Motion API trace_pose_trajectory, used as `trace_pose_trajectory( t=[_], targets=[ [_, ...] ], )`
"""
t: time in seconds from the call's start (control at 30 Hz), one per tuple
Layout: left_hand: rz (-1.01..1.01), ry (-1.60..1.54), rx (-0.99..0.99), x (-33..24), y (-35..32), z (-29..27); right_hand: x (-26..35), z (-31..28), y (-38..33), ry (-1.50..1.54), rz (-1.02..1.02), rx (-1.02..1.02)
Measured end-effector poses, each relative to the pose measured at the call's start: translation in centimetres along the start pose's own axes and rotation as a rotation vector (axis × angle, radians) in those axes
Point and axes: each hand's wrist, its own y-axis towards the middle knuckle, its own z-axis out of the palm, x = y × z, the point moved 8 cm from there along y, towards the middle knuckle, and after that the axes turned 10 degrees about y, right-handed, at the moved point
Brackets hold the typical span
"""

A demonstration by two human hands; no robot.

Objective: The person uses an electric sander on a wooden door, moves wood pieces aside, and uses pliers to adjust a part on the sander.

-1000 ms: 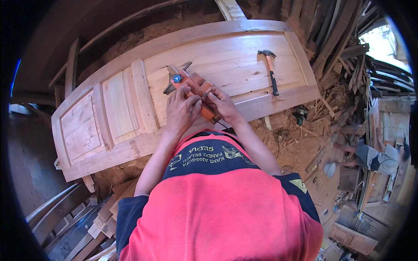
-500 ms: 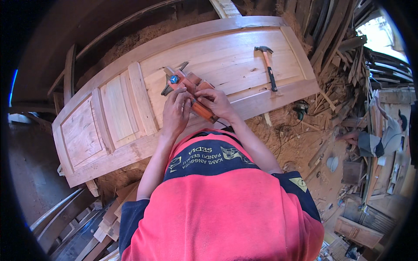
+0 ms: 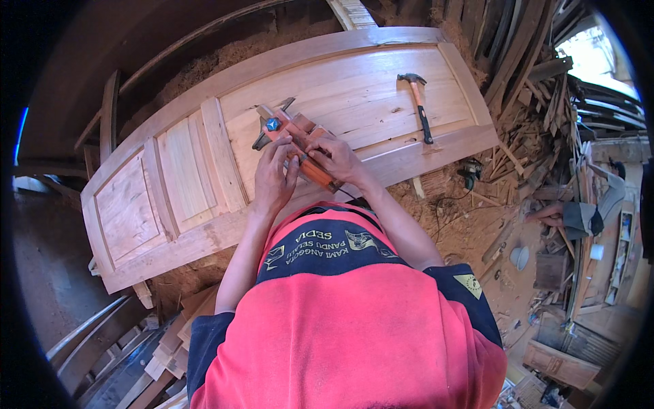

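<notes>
Tool (image 3: 298, 133) is slanted lengthwise, knob (image 3: 273, 124) end far-left; its middle's touched from both sides by left hand (image 3: 275, 176) and right hand (image 3: 339, 161), actual grip can't be told tbh.

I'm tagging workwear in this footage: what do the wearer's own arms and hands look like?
The left hand and right hand are ungloved; the forearms are bare, with no watch or band visible. Short, dark navy sleeves cover the upper arms, and the right one bears a pale yellow patch. They belong to a red shirt.
</notes>
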Motion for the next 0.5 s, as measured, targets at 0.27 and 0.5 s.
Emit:
trace_pose_trajectory(
  t=[0.27, 0.5],
  targets=[
    [0.015, -0.031, -0.002, 0.1, 0.0, 0.2, 0.0, 0.7, 1.6, -0.079, -0.193, 0.332],
    [0.024, -0.02, 0.022, 0.3, 0.0, 0.2, 0.4, 0.9, 2.8, -0.038, 0.04, 0.574]
  ],
)
